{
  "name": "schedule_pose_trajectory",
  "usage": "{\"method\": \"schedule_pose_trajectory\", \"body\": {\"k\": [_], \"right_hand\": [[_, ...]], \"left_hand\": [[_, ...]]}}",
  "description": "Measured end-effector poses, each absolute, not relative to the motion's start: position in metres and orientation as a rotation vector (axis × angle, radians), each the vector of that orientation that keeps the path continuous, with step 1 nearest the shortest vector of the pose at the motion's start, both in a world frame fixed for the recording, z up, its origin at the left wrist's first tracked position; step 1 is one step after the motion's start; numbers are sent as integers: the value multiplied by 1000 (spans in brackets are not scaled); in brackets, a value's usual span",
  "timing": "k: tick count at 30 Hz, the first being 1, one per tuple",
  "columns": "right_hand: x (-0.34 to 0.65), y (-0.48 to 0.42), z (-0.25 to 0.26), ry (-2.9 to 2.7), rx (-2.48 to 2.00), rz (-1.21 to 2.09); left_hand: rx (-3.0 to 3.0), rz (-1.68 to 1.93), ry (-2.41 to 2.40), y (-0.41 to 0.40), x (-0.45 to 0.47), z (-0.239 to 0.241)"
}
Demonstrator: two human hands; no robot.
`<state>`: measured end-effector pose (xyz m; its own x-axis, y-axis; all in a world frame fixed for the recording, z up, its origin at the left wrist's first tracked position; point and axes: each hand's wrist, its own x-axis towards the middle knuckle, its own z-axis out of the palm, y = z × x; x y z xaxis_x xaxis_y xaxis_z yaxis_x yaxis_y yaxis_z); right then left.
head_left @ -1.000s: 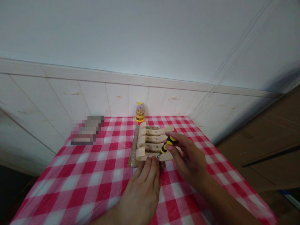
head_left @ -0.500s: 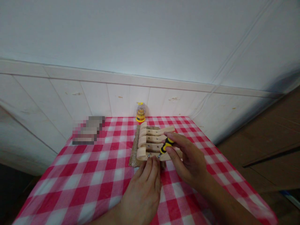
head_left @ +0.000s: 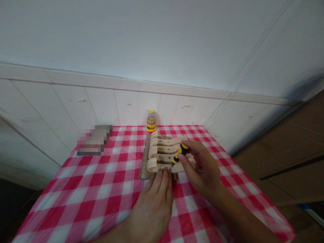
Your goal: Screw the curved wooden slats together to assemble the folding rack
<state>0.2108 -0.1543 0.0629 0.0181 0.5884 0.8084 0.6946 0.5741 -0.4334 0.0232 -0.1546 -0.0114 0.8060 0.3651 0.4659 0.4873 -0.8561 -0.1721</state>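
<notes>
My right hand (head_left: pixel 202 165) is closed round a short black-and-yellow screwdriver (head_left: pixel 180 153). The screwdriver leans, and its tip meets a screw (head_left: pixel 170 167) in the nearest wooden piece (head_left: pixel 165 166). Flat and stretched out, the fingers of my left hand (head_left: pixel 157 200) rest on the front edge of that piece, just below its two screws. Several pale wooden pieces with curled left ends lie side by side on a brown board (head_left: pixel 143 167). Each of the farther pieces (head_left: pixel 164 149) shows screw heads. My right hand partly hides their right ends.
A red-and-white checked cloth (head_left: pixel 101 192) covers the table. At the back, against the white panelled wall (head_left: pixel 126 108), stands a clear-topped yellow bit holder (head_left: pixel 151 122). A blurred-out flat object (head_left: pixel 95 140) lies at the back left. Brown furniture (head_left: pixel 286 152) stands on the right.
The screwdriver stands a little more upright, its handle slightly higher, and my right hand has shifted with it. My left hand stays on the front edge. The whole view has moved very slightly.
</notes>
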Motion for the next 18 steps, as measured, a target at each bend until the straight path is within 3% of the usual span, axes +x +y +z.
{"method": "schedule_pose_trajectory", "body": {"k": [18], "right_hand": [[208, -155, 58, -1674, -1016, -33]], "left_hand": [[-2668, -649, -652, -154, 24, -11]]}}
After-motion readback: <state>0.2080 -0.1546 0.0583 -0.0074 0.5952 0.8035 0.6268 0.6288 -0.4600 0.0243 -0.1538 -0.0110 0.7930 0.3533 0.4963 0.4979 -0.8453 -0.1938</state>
